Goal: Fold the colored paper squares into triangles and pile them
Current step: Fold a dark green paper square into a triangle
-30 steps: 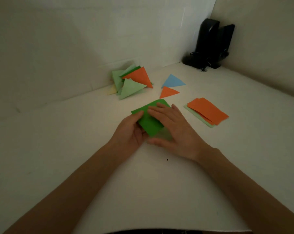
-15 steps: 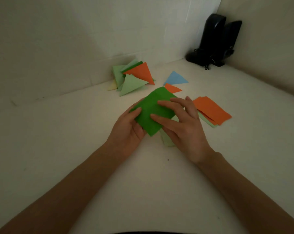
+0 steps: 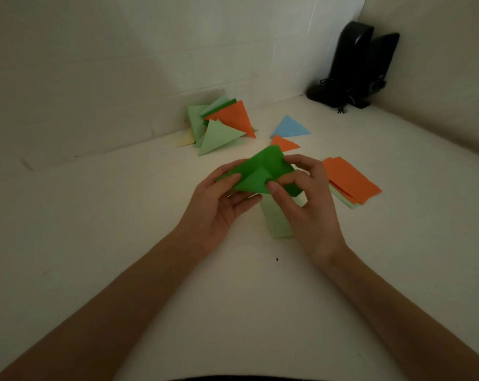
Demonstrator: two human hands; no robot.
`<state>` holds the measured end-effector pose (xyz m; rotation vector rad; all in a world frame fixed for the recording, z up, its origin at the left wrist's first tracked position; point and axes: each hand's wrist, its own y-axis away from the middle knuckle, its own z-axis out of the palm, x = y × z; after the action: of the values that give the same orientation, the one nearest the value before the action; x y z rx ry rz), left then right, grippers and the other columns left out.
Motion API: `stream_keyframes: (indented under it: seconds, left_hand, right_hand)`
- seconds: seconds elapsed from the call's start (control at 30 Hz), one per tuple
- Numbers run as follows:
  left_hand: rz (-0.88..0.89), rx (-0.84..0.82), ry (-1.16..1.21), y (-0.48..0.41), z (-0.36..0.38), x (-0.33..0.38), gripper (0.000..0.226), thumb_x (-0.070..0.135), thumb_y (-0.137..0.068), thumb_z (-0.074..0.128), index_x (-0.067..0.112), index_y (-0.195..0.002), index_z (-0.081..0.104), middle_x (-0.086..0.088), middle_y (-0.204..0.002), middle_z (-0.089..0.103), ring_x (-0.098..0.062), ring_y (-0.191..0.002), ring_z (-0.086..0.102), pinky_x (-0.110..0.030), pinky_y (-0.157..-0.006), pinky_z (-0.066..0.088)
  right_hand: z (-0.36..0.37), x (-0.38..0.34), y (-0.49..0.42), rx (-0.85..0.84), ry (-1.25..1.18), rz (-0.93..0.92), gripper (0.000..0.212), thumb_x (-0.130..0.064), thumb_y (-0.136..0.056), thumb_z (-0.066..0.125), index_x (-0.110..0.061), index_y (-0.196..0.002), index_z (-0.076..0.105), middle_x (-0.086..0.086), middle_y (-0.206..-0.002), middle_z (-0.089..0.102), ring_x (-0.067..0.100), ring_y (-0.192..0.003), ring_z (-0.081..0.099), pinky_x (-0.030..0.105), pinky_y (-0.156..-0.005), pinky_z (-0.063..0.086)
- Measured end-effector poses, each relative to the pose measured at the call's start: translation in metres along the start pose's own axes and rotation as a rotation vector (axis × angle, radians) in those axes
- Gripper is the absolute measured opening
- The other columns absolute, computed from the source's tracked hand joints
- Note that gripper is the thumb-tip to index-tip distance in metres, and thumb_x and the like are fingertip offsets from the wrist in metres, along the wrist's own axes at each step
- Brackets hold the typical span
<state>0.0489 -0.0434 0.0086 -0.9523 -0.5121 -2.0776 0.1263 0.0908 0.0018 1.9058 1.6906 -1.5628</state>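
A dark green paper square (image 3: 263, 167) is lifted off the table between both hands, its near corner folded up over the sheet. My left hand (image 3: 219, 199) pinches its left side with thumb on top. My right hand (image 3: 307, 199) pinches the folded corner and the right edge. Under the hands lies a pale green square (image 3: 278, 221) flat on the table. A pile of folded triangles (image 3: 221, 122), pale green, dark green, orange and yellow, sits against the back wall.
A blue triangle (image 3: 289, 126) and a small orange triangle (image 3: 283, 143) lie apart from the pile. A stack of orange and pale green squares (image 3: 348, 180) lies to the right. Two black speakers (image 3: 353, 67) stand in the far right corner. Walls close the back and right.
The dark green square went from lying flat under my hands to being lifted, and its near corner now folds over. The pale green square beneath came into sight.
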Motion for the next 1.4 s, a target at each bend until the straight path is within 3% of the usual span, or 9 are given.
stream_keyframes:
  seconds: [0.1,0.17,0.5,0.77,0.87,1.0,1.13,1.3,1.4]
  left_hand:
    - [0.043,-0.054,-0.156,0.004,0.003,-0.002,0.031,0.026,-0.077,0.057,0.015,-0.106,0.06,-0.003,-0.096,0.07,-0.015,-0.08,0.068,-0.03,-0.079,0.057]
    - [0.085,-0.068,-0.224,0.007,0.005,-0.004,0.037,0.022,-0.071,0.063,0.019,-0.108,0.061,-0.004,-0.098,0.068,-0.013,-0.078,0.068,-0.027,-0.076,0.057]
    - [0.141,-0.03,-0.296,0.008,0.005,-0.005,0.025,0.003,-0.084,0.056,0.019,-0.102,0.065,-0.003,-0.096,0.07,-0.014,-0.078,0.069,-0.026,-0.074,0.056]
    - [0.197,-0.005,-0.478,0.011,0.007,-0.004,0.024,0.004,-0.088,0.057,0.023,-0.1,0.065,0.003,-0.079,0.072,-0.012,-0.07,0.069,-0.022,-0.069,0.056]
    - [0.225,0.016,-0.507,0.01,0.007,-0.004,0.024,0.003,-0.09,0.054,0.023,-0.099,0.063,0.005,-0.076,0.072,-0.01,-0.069,0.069,-0.02,-0.068,0.055]
    - [0.212,0.024,-0.426,0.008,0.005,-0.004,0.024,0.001,-0.092,0.051,0.021,-0.099,0.063,0.004,-0.079,0.072,-0.009,-0.072,0.068,-0.02,-0.069,0.055]
    - [0.225,0.004,-0.526,0.01,0.006,-0.006,0.025,0.0,-0.093,0.049,0.02,-0.101,0.062,0.008,-0.074,0.071,-0.007,-0.071,0.068,-0.018,-0.068,0.054]
    - [0.239,0.001,-0.691,0.009,0.004,-0.006,0.023,0.003,-0.093,0.051,0.024,-0.099,0.059,0.0,-0.08,0.07,-0.008,-0.068,0.069,-0.018,-0.063,0.054]
    - [0.251,-0.022,-0.942,0.007,-0.001,-0.001,0.014,0.011,-0.091,0.057,0.019,-0.081,0.063,-0.002,-0.072,0.07,-0.007,-0.058,0.066,-0.01,-0.051,0.043]
  right_hand:
    - [0.0,-0.004,0.001,0.013,-0.104,0.198,0.015,-0.024,-0.088,0.063,-0.022,-0.074,0.056,-0.007,-0.118,0.048,0.008,-0.116,0.045,0.012,-0.09,0.036]
    - [0.0,-0.005,0.001,0.039,-0.105,0.245,0.017,-0.024,-0.089,0.061,-0.016,-0.074,0.057,-0.007,-0.115,0.048,0.008,-0.115,0.045,0.013,-0.091,0.036]
    - [0.001,-0.006,0.002,0.059,-0.076,0.2,0.023,-0.025,-0.09,0.06,-0.026,-0.069,0.051,-0.007,-0.111,0.048,0.011,-0.113,0.044,0.012,-0.092,0.033]
    - [0.001,-0.001,0.001,0.088,-0.086,0.202,0.02,-0.025,-0.091,0.058,-0.02,-0.073,0.052,-0.005,-0.108,0.049,0.013,-0.109,0.047,0.026,-0.091,0.04]
    - [0.0,-0.004,-0.001,0.096,-0.21,0.251,0.012,-0.026,-0.087,0.063,-0.027,-0.089,0.051,-0.006,-0.106,0.053,0.005,-0.102,0.053,0.025,-0.085,0.048]
    - [-0.006,-0.002,-0.008,0.009,-0.596,0.548,0.05,-0.03,-0.071,0.074,-0.019,-0.115,0.053,-0.001,-0.097,0.066,0.012,-0.079,0.062,0.026,-0.064,0.049]
    - [-0.007,-0.004,-0.008,-0.014,-0.497,0.536,0.008,-0.017,-0.08,0.071,-0.014,-0.086,0.065,0.002,-0.076,0.063,0.013,-0.068,0.055,0.023,-0.058,0.043]
    - [-0.007,-0.004,-0.008,0.053,-0.318,0.469,0.013,-0.019,-0.08,0.073,-0.015,-0.073,0.062,0.001,-0.067,0.058,0.01,-0.061,0.051,0.024,-0.056,0.04]
    - [-0.009,-0.001,-0.01,0.049,-0.264,0.443,0.019,-0.02,-0.079,0.073,-0.006,-0.076,0.062,0.004,-0.066,0.056,0.012,-0.059,0.049,0.026,-0.055,0.038]
